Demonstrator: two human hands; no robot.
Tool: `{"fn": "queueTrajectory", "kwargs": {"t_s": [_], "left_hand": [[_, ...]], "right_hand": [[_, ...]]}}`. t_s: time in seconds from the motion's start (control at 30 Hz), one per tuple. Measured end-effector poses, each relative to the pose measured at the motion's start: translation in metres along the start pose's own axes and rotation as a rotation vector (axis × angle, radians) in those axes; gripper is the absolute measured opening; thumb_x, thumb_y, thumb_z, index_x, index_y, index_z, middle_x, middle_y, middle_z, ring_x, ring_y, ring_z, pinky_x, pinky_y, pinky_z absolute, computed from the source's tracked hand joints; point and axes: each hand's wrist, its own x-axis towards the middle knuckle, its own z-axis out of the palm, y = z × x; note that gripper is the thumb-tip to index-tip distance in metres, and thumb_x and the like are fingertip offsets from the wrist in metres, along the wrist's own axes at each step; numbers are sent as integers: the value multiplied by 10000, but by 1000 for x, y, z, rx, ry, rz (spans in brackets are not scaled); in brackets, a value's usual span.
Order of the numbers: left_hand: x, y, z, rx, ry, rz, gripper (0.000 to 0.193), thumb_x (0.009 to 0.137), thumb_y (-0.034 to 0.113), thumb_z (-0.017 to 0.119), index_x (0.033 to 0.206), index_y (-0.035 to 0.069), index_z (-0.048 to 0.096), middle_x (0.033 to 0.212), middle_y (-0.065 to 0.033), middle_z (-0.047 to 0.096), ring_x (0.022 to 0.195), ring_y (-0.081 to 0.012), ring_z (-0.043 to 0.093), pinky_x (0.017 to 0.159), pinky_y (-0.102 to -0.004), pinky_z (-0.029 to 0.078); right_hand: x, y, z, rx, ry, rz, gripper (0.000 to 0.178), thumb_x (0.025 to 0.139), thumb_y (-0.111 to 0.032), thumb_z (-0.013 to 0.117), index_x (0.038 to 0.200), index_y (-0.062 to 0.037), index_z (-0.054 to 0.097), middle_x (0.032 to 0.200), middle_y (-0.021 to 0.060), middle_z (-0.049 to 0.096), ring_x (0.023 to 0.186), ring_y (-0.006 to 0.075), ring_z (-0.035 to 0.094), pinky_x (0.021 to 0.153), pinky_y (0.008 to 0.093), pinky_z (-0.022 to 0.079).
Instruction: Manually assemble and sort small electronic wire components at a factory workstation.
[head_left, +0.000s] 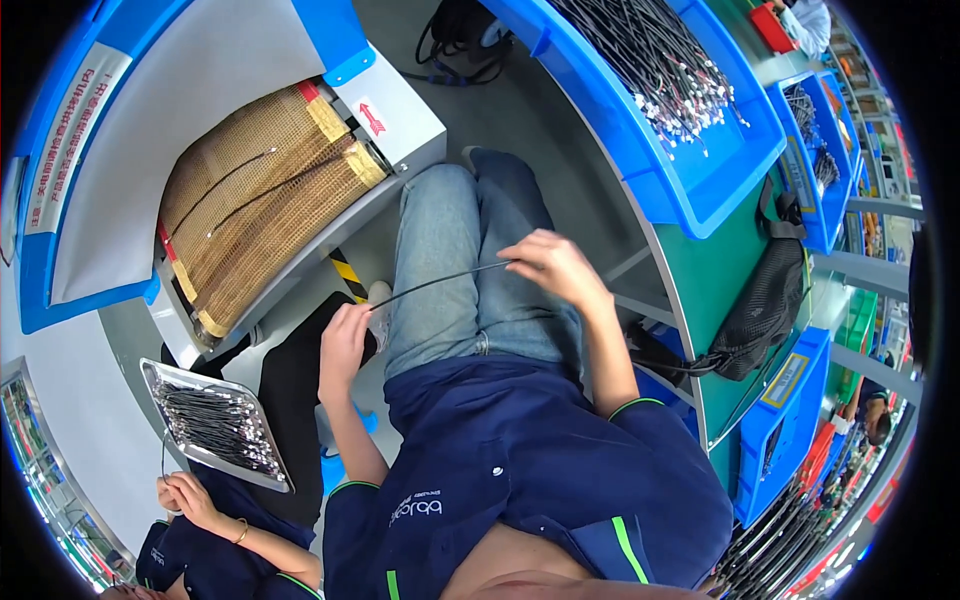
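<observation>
A thin black cable (435, 284) stretches over my lap between my two hands, bowing slightly upward. At its left end, my left hand (346, 343) is closed with the cable pinched in its fingertips. My right hand (556, 266) grips the other end between thumb and fingers, above my right thigh. Whatever connectors the cable carries are hidden in my fingers. Ahead on the left, a brown mesh conveyor belt (240, 230) carries two dark cables (222, 188) with small light tips, coming out from beneath a blue-edged hood (215, 90).
A large blue bin (700, 205) of bundled black cables stands on the green-topped table (690, 290) to my right, with a black mesh bag (762, 315) behind it. At lower left, a seated co-worker (210, 510) handles a cable beside a metal tray (150, 385) of cables.
</observation>
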Motion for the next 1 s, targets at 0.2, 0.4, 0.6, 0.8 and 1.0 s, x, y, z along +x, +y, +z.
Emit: {"fn": "queueTrajectory", "kwargs": {"t_s": [0.2,0.4,0.6,0.8,1.0], "left_hand": [[8,19,15,-6,-88,75,138,882,115,586,980,30,634,794,-129,569,705,-296,569,643,-348,457],[28,37,39,-77,-110,160,119,866,68,602,955,-1,640,790,-108,574,689,-237,577,620,-312,457],[39,42,28,118,162,461,154,767,85,707,887,22,634,798,-87,607,715,-255,609,603,-344,488],[39,40,44,-16,83,372,123,801,70,673,899,4,640,746,-98,618,660,-233,611,580,-306,476],[39,44,43,80,159,462,142,755,47,712,870,5,640,836,-89,644,700,-244,618,596,-335,494]], "right_hand": [[13,-14,11,-49,46,-169,174,714,-110,717,885,-80,705,779,43,647,737,220,619,664,332,500],[31,-34,40,59,15,-221,149,762,-132,690,903,-83,699,774,48,642,728,208,626,639,317,507],[33,-29,40,111,30,-173,155,768,-135,686,911,-77,698,814,41,657,737,196,624,646,313,514],[36,-26,58,63,43,-354,176,747,-141,665,914,-85,675,876,-1,618,768,173,599,651,303,518],[37,-27,62,195,108,-284,108,783,-152,668,872,-90,671,801,15,626,742,193,618,644,313,516]]}}
